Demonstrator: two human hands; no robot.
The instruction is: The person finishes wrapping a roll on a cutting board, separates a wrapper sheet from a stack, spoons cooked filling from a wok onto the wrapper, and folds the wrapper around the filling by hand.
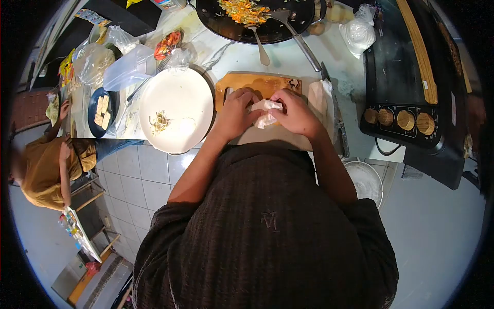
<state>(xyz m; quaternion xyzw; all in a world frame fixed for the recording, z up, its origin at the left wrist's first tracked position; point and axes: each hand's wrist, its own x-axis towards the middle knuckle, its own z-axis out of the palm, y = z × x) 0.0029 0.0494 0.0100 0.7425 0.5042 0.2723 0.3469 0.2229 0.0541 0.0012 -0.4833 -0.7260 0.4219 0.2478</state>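
Over the wooden cutting board (231, 82), a thin white spring roll wrapper (265, 119), partly folded, is pinched between both my hands. My left hand (239, 112) has its fingers closed on the wrapper's left side. Closed on the right side is my right hand (297, 114), thumb and fingers together. Any filling inside the wrapper is hidden. A large cream plate (177, 92) with a small heap of shredded vegetables (160, 122) stands left of my hands. Pale, flat wrappers (321, 98) lie to the right, beside a long knife (339, 116).
Ahead is a black wok (211, 18) of cooked vegetables, with a spatula (303, 46) and a spoon (261, 49). A knobbed black oven (401, 98) stands right. Left are a plastic container (131, 67) and a dark plate (96, 126) with pale rolls. Another person (46, 170) is far left.
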